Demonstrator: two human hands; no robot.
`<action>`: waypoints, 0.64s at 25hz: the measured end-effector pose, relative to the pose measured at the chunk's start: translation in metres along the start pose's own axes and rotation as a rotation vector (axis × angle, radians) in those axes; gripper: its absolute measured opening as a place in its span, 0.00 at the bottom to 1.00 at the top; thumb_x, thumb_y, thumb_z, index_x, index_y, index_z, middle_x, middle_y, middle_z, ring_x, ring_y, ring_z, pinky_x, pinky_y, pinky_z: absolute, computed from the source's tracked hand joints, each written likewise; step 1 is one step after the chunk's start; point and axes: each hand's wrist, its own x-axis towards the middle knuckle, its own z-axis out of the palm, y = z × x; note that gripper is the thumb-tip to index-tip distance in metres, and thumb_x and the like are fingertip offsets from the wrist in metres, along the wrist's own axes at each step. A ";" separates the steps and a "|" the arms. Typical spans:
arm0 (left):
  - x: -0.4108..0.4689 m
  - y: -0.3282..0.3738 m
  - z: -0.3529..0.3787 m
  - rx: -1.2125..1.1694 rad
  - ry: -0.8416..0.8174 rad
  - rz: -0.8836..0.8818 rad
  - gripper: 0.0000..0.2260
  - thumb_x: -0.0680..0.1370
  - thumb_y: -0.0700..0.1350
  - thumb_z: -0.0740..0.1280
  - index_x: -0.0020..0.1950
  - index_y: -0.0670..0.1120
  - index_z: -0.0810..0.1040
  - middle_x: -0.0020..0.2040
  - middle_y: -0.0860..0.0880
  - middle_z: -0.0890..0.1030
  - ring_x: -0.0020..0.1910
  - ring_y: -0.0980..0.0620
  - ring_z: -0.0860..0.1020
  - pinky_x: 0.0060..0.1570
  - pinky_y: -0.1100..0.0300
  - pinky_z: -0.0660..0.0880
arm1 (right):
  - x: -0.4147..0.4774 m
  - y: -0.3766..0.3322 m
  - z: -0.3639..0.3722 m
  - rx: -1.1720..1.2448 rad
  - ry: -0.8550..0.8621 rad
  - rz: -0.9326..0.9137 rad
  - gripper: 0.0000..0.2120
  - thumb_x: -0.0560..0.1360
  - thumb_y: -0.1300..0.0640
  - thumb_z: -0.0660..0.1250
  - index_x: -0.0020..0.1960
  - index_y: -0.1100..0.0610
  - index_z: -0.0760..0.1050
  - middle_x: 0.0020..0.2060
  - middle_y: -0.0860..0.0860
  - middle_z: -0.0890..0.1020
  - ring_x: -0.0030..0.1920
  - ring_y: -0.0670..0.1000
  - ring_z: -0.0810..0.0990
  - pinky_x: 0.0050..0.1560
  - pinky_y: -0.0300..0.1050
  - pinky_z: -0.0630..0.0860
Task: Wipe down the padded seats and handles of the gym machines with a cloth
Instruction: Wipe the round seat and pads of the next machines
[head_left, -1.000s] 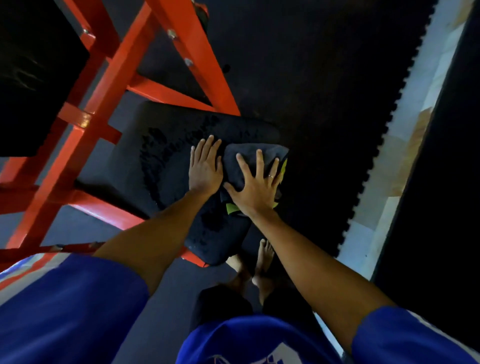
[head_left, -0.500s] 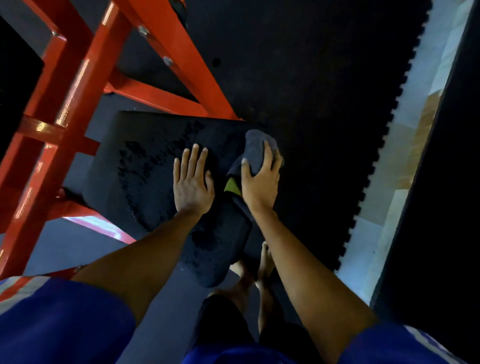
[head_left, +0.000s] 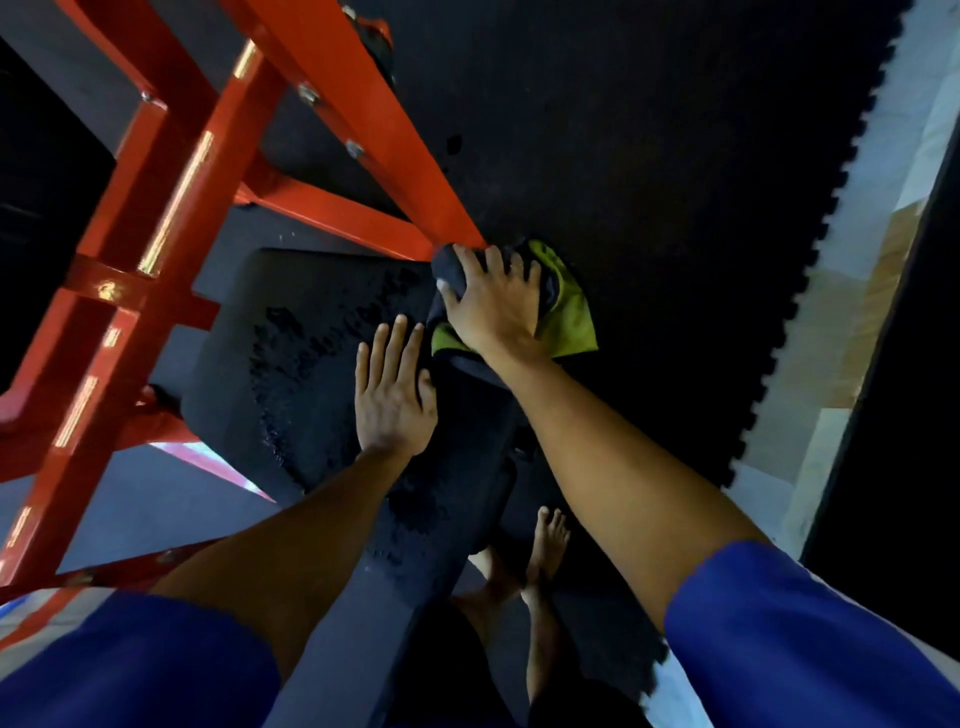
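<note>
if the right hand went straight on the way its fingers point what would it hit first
Most likely the red frame bar: the right hand, gripping the cloth, has its fingertips close to where that bar comes down at the far edge of the padded seat. Depth is unclear.

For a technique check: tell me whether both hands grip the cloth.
No: only the right hand grips the grey-and-lime fabric cloth, while the left hand lies flat on the black padded seat.

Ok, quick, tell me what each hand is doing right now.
Left hand: open, flat on the seat pad.
Right hand: gripping the cloth at the pad's far corner.
</note>
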 end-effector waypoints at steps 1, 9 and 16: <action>0.000 0.000 0.000 0.005 0.002 0.003 0.24 0.84 0.48 0.53 0.81 0.45 0.62 0.82 0.45 0.60 0.82 0.44 0.56 0.79 0.42 0.54 | 0.008 -0.002 -0.004 -0.004 -0.021 0.037 0.28 0.81 0.35 0.58 0.77 0.45 0.68 0.71 0.55 0.75 0.71 0.65 0.72 0.72 0.65 0.64; 0.001 0.001 -0.002 -0.011 -0.012 -0.011 0.26 0.83 0.47 0.55 0.81 0.46 0.62 0.82 0.45 0.59 0.82 0.44 0.55 0.79 0.41 0.54 | -0.068 0.027 0.015 -0.036 0.172 -0.199 0.29 0.83 0.37 0.56 0.80 0.47 0.66 0.78 0.55 0.69 0.79 0.64 0.62 0.79 0.65 0.53; -0.002 -0.003 0.004 -0.029 0.007 0.000 0.24 0.84 0.48 0.53 0.78 0.41 0.67 0.81 0.44 0.61 0.81 0.43 0.57 0.79 0.40 0.55 | 0.028 -0.021 -0.016 -0.020 -0.098 -0.060 0.27 0.79 0.33 0.59 0.72 0.46 0.72 0.68 0.53 0.78 0.67 0.61 0.76 0.69 0.60 0.67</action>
